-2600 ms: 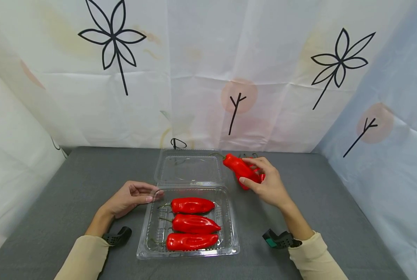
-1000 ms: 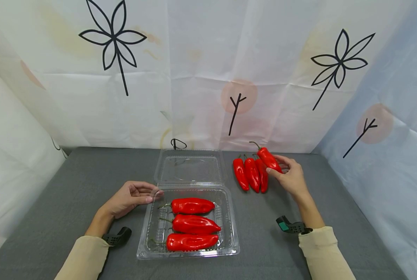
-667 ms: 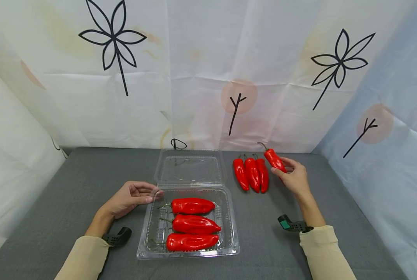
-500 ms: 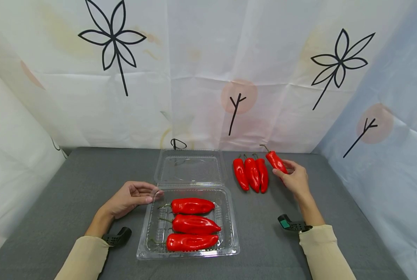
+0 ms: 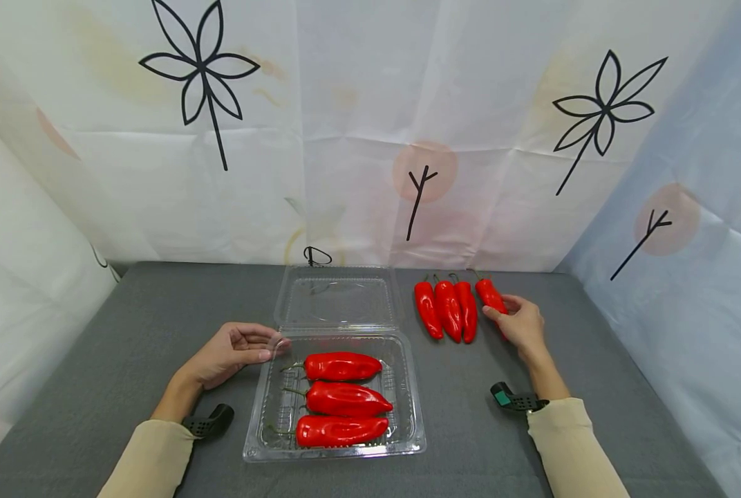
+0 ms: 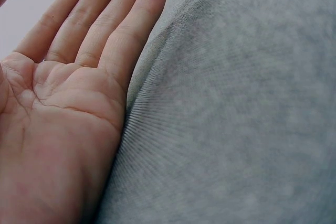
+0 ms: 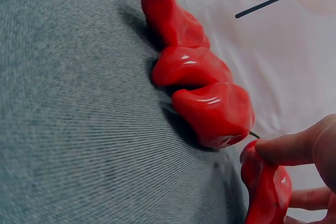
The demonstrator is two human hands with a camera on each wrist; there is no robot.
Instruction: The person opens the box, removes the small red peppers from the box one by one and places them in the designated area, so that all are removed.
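My right hand (image 5: 522,324) pinches a red pepper (image 5: 490,296) between thumb and fingers, low at the table, its green stem pointing to the back. In the right wrist view the thumb lies on this pepper (image 7: 268,187). Just left of it, 3 more red peppers (image 5: 448,311) lie side by side. My left hand (image 5: 230,353) rests at the left back corner of a clear plastic clamshell box (image 5: 258,415), fingertips touching its rim. In the left wrist view the left hand's (image 6: 68,98) fingers are straight, palm showing. Inside the box lie 3 red peppers (image 5: 345,399), stems to the left.
The box's transparent lid (image 5: 339,297) lies folded back behind it. Grey cloth covers the table (image 5: 177,304). A printed white curtain (image 5: 358,173) stands along the back edge, with more fabric at both sides.
My right hand has carried the pepper rightward from above the row, then lowered it to the table at the row's right side. My left hand and the box have stayed put.
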